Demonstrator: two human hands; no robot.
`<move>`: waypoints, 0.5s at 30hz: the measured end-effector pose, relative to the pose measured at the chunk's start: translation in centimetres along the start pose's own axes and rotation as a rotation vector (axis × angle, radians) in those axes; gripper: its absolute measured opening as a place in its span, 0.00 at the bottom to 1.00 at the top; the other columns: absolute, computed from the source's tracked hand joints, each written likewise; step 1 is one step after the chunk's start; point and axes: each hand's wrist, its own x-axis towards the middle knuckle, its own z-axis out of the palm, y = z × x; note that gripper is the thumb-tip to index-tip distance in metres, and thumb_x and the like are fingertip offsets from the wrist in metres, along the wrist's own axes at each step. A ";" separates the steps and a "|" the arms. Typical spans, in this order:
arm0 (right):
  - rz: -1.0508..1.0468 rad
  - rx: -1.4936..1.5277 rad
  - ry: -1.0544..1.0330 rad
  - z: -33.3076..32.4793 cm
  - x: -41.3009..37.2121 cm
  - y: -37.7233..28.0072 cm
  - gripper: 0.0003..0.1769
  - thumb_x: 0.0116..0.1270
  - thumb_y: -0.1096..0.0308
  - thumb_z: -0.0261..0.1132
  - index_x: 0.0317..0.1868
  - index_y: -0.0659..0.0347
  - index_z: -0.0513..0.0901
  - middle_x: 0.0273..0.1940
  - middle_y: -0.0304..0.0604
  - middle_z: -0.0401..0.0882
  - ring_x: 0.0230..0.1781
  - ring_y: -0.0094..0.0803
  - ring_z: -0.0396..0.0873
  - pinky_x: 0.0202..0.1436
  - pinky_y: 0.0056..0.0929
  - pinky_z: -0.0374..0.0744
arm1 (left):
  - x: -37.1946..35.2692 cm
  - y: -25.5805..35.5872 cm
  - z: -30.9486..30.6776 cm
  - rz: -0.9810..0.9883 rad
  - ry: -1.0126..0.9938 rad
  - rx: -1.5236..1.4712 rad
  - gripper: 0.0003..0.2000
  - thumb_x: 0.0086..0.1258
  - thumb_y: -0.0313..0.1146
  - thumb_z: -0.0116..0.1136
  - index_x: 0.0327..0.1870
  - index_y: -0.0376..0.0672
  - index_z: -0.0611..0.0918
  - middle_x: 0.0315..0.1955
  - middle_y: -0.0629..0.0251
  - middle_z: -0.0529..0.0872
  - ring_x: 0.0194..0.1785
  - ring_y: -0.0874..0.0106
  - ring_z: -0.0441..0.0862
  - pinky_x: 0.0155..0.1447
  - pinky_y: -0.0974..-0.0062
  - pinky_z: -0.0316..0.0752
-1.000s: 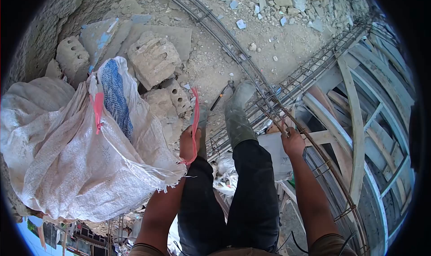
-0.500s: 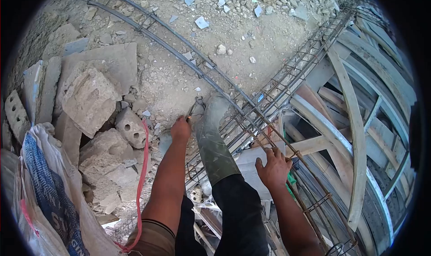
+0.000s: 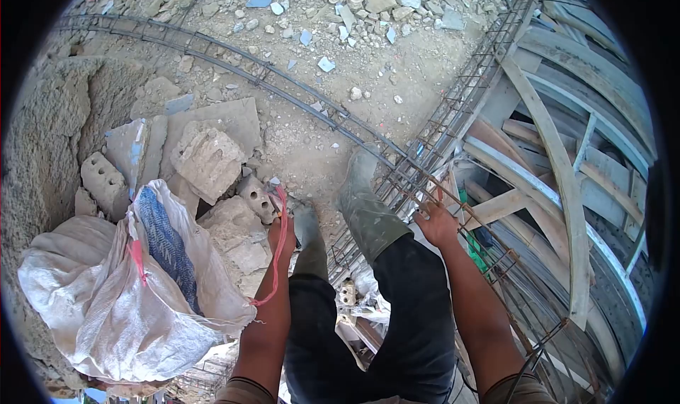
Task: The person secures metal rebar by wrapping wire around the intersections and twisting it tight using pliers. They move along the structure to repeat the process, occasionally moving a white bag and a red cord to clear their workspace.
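Observation:
My left hand (image 3: 280,235) is closed beside my left boot (image 3: 307,227), around a dark hand tool that is mostly hidden. A pink string (image 3: 278,262) hangs across this hand from near the white sack (image 3: 134,326). My right hand (image 3: 437,225) has its fingers curled over a rusty bar of the rebar cage (image 3: 476,220), to the right of my right boot (image 3: 365,202). That cage runs on from a long curved pair of bars (image 3: 283,85) lying over the dirt.
Broken blocks (image 3: 207,160) and slabs are heaped at the left, beside a rough earth mass (image 3: 42,135). Curved wooden boards (image 3: 556,163) and metal frames fill the right. Stone chips (image 3: 382,0) are strewn at the top. Green material (image 3: 476,252) shows below the cage.
The view has shifted, so more of the sack and both boots show. My left hand has drawn back towards my body with the tool. My right hand's fingers are now more curled at the bar.

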 end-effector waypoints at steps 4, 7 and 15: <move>0.026 0.115 -0.075 0.2 1.5 1.3 0.34 0.63 0.39 0.57 0.59 0.55 0.80 0.63 0.52 0.77 0.64 0.50 0.75 0.66 0.60 0.68 | -3.3 1.6 -3.6 -0.017 -0.016 -0.141 0.16 0.75 0.41 0.52 0.42 0.33 0.80 0.31 0.45 0.83 0.38 0.49 0.83 0.43 0.56 0.74; 0.019 0.154 -0.193 0.0 2.4 1.7 0.35 0.63 0.37 0.57 0.59 0.54 0.80 0.63 0.52 0.77 0.65 0.49 0.74 0.68 0.56 0.68 | -3.9 3.8 -6.2 -0.006 -0.044 -0.310 0.14 0.75 0.38 0.54 0.44 0.33 0.80 0.26 0.55 0.81 0.32 0.65 0.79 0.41 0.66 0.73; -0.131 0.404 -0.083 -0.6 1.4 3.7 0.34 0.62 0.38 0.61 0.50 0.64 0.83 0.51 0.60 0.82 0.56 0.55 0.79 0.60 0.48 0.74 | -4.3 7.8 -9.7 -0.046 -0.077 -0.318 0.14 0.73 0.39 0.54 0.37 0.34 0.80 0.25 0.56 0.78 0.32 0.70 0.73 0.38 0.65 0.70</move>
